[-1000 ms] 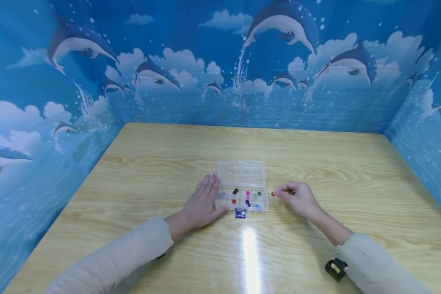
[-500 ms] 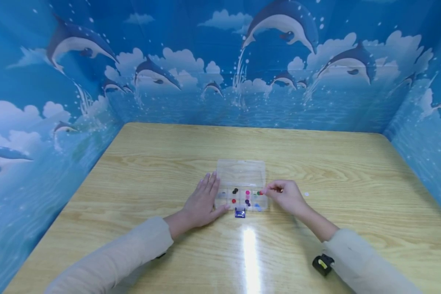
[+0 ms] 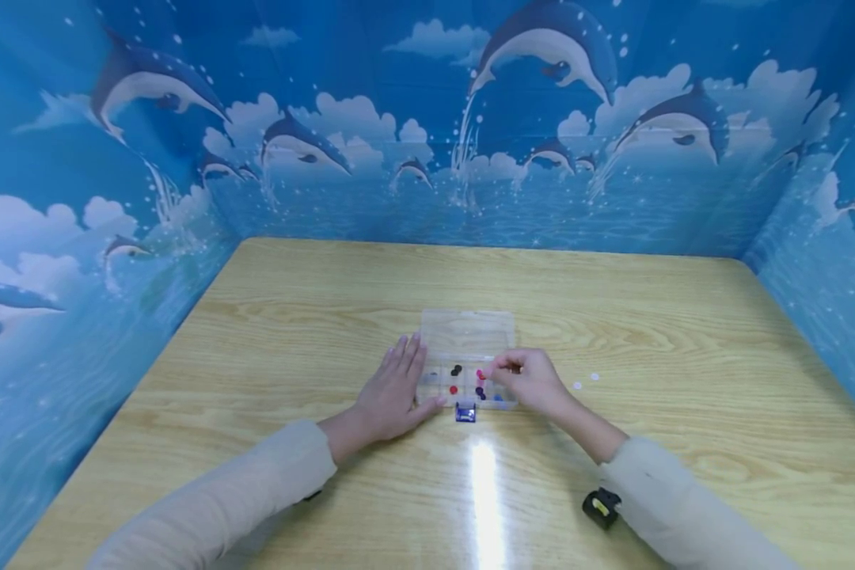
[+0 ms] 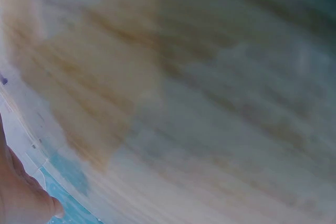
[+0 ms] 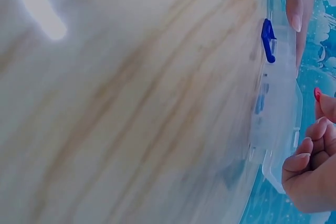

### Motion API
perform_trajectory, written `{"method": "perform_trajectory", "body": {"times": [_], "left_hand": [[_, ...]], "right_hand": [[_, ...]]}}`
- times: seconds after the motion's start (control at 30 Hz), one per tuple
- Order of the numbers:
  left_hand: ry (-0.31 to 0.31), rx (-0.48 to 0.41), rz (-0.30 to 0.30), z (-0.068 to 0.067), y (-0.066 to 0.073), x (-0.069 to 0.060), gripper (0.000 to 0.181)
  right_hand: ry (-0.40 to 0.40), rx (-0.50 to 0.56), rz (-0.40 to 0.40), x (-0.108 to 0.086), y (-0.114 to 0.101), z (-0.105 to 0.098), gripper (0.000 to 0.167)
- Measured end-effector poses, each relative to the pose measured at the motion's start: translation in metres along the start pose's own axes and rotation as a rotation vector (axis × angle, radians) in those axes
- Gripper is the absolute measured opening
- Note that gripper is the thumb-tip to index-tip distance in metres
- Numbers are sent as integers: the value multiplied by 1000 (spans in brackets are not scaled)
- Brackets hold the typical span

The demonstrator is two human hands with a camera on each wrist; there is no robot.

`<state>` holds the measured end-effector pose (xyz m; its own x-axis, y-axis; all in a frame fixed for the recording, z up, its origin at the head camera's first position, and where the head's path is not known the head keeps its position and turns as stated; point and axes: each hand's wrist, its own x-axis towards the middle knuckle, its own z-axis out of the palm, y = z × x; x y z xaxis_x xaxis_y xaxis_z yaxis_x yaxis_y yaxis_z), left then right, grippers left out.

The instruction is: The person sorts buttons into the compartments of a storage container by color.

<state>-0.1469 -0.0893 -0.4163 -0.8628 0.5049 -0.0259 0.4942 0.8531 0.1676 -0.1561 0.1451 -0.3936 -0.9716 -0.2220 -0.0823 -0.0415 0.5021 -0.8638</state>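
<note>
A clear plastic compartment box (image 3: 466, 332) lies on the table with its lid laid back. Small round buttons sit in its compartments: black (image 3: 456, 370), red (image 3: 454, 389), dark purple (image 3: 480, 392) and blue (image 3: 498, 397). My left hand (image 3: 390, 393) rests with straight fingers along the box's left side, thumb at the front corner. Above the box's right half, my right hand (image 3: 532, 381) pinches a red button (image 5: 317, 94) between thumb and fingertip. That hand hides the rear right compartment. Only part of the left hand (image 4: 23, 195) shows in the left wrist view.
Two white buttons, one nearer (image 3: 577, 385) and one farther (image 3: 594, 377), lie on the wooden table (image 3: 313, 293) right of the box. A blue clasp (image 3: 465, 412) juts from the box front. A dolphin-print curtain (image 3: 427, 119) surrounds the table.
My right hand has moved left with the red button, from beside the box to over its compartments. Two white buttons on the table have come into sight behind it. My left hand has stayed still.
</note>
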Motion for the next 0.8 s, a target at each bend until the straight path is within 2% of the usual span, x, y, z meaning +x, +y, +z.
{"method": "perform_trajectory", "body": {"times": [0.1,0.27,0.43,0.63,0.8], "left_hand": [[0,-3,-2,0,0,0,86],[-1,-1,-2,0,0,0,87],[3,-1,0,0,0,0,87],[4,2,2,0,0,0,87],[2,1,0,0,0,0,87]], "right_hand": [[-14,-9,-2,2,-2,5,10],[-35,-51,-57,4,-4,12,8],[-54,-112,-78,6,-9,18,8],[-29,-230,-125,10,-14,22,7],[-32,-271,-155,12,-15,25,7]]}}
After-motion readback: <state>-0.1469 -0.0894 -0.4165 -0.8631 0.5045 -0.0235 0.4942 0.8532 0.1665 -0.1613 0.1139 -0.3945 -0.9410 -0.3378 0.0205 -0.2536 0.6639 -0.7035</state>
